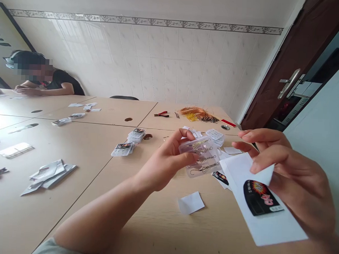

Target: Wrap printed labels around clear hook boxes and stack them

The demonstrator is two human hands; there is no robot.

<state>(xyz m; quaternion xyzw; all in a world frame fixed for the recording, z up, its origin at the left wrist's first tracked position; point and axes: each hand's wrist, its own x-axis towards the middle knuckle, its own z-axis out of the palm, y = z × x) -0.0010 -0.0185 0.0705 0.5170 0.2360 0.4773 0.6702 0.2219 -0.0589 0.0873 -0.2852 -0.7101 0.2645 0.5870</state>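
My left hand (168, 158) is closed in a pinch on a small clear plastic bag (203, 156) holding metal hooks, lifted just above the table. My right hand (285, 173) is closed on a white paper card (263, 206) with a black and red printed label, gripped at its top corner between thumb and fingers. The card's free end hangs down over the table edge. The bag and the card almost touch at the card's upper left corner.
A light wooden table (159, 231) carries a small white paper slip (191, 203), stacks of packed bags (129, 142), loose packets (48, 174), red pliers (161, 114) and an orange wire bundle (198, 114). A person sits at the far left (45, 80). A brown door (295, 65) stands at the right.
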